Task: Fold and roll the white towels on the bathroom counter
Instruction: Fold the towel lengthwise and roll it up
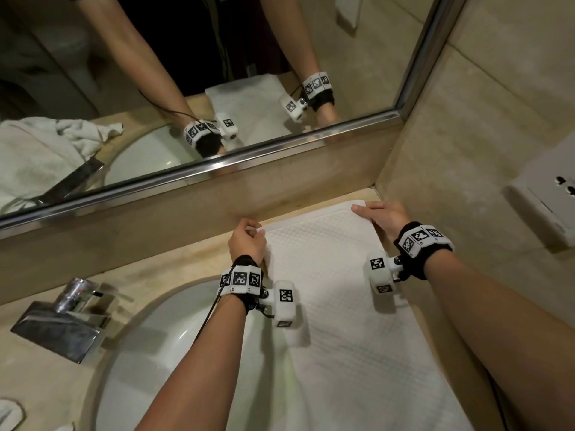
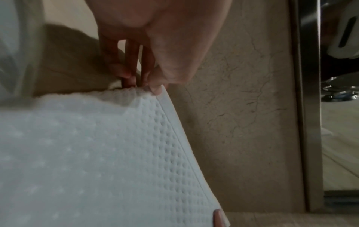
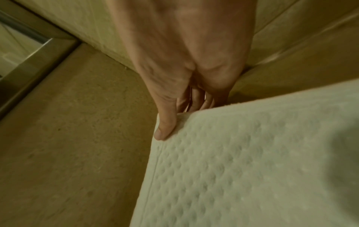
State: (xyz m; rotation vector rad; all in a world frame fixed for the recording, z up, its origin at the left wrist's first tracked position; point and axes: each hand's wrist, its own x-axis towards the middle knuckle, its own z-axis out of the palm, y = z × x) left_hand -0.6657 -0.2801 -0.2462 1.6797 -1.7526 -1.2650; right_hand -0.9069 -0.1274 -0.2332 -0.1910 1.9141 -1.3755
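A white waffle-weave towel [image 1: 329,306] lies flat along the beige counter, its far edge near the backsplash and its near end running off the bottom of the head view. My left hand [image 1: 249,241] pinches the far left corner of the towel [image 2: 147,98] between thumb and fingertips. My right hand [image 1: 381,214] holds the far right corner of the towel [image 3: 242,161], thumb on top and fingers tucked under the edge. Both corners sit just above the counter.
A round white sink [image 1: 174,343] lies left of the towel, partly under it, with a chrome faucet [image 1: 65,321] at its left. A mirror [image 1: 186,88] runs along the back and reflects a crumpled white towel [image 1: 46,150]. A wall socket [image 1: 547,194] sits at the right. The corner wall is close to my right hand.
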